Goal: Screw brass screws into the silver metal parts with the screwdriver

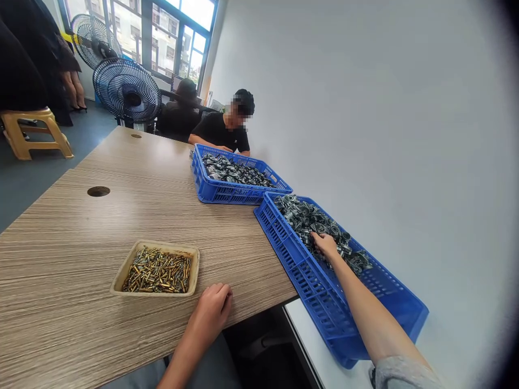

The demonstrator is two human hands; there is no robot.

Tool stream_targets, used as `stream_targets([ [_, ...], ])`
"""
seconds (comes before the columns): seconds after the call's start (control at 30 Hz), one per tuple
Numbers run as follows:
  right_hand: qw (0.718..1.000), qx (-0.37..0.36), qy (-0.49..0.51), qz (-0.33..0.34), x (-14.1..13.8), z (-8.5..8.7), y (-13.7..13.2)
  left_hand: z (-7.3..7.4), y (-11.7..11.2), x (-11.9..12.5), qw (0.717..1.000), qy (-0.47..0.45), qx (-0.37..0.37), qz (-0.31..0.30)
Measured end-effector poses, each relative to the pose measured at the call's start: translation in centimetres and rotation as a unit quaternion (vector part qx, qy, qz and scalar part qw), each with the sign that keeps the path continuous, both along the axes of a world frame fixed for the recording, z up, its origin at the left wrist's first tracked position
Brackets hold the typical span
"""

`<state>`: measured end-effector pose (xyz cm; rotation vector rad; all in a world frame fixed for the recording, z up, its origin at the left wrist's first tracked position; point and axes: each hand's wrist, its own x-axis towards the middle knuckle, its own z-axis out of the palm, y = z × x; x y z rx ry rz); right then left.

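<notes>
My right hand reaches into a blue plastic crate and rests among a heap of grey metal fittings. Its fingers are buried in the heap, so any grip is hidden. The crate lies tilted across the table's right edge. My left hand rests loosely curled on the wood-grain table at its near edge, holding nothing. Just beyond it stands a beige tray of small brass-coloured pins.
A second blue crate of metal fittings touches the first. A seated co-worker faces it at the far end, with another person behind. Two black fans stand beyond the table. A white wall runs along the right.
</notes>
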<state>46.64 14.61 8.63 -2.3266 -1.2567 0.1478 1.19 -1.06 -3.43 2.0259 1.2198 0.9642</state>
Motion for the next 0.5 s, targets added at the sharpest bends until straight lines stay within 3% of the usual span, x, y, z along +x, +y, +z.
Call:
stream_targets([
  [0.5, 0.984, -0.055, -0.168, 0.005, -0.09, 0.22, 0.71, 0.30, -0.01, -0.12, 1.000, 0.016, -0.012, -0.007],
])
